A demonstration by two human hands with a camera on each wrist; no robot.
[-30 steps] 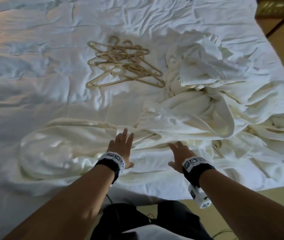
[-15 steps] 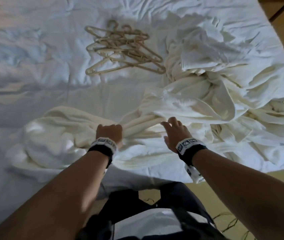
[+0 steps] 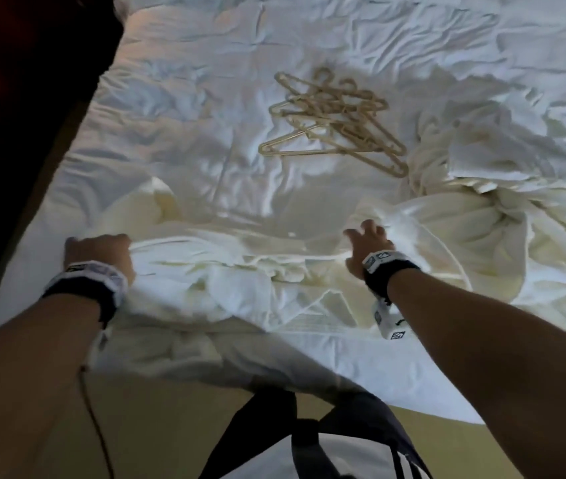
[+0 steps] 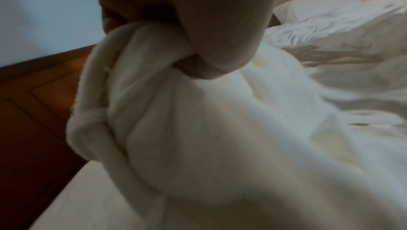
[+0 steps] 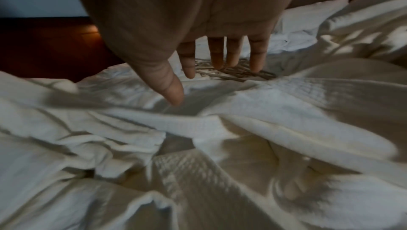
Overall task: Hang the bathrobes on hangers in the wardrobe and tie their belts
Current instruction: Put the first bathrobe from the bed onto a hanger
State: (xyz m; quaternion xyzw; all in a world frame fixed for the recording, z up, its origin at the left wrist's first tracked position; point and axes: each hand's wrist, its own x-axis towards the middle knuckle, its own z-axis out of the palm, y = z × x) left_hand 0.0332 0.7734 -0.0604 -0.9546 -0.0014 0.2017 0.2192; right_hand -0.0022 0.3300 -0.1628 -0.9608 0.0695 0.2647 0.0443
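- The left hand (image 3: 100, 252) is clenched around a thick bunch of cream bathrobe (image 3: 226, 281) fabric; in the left wrist view the cloth (image 4: 141, 104) is gathered into folds just below the curled fingers (image 4: 220, 24).
- The right hand (image 3: 368, 245) has its fingers spread and straight, holding nothing. In the right wrist view the fingers (image 5: 216, 54) hang over the robe's cloth (image 5: 242, 111); whether the thumb tip touches the fabric is hard to judge through the blur.
- The bathrobe lies stretched across the bed (image 3: 205, 98) between the two hands, its near part reaching the bed's edge.
- A band-like strip of robe fabric (image 5: 187, 125) runs beneath the right hand, probably a belt or hem.
- A heap of further cream bathrobes (image 3: 482, 209) lies crumpled just to the right of the right hand.
- A tangled pile of tan hangers (image 3: 333, 122) rests on the sheet beyond the hands, nearer the right one; it also shows past the right fingers (image 5: 231, 73).
- To the left of the left hand, dark wooden floor (image 4: 33, 103) borders the bed.
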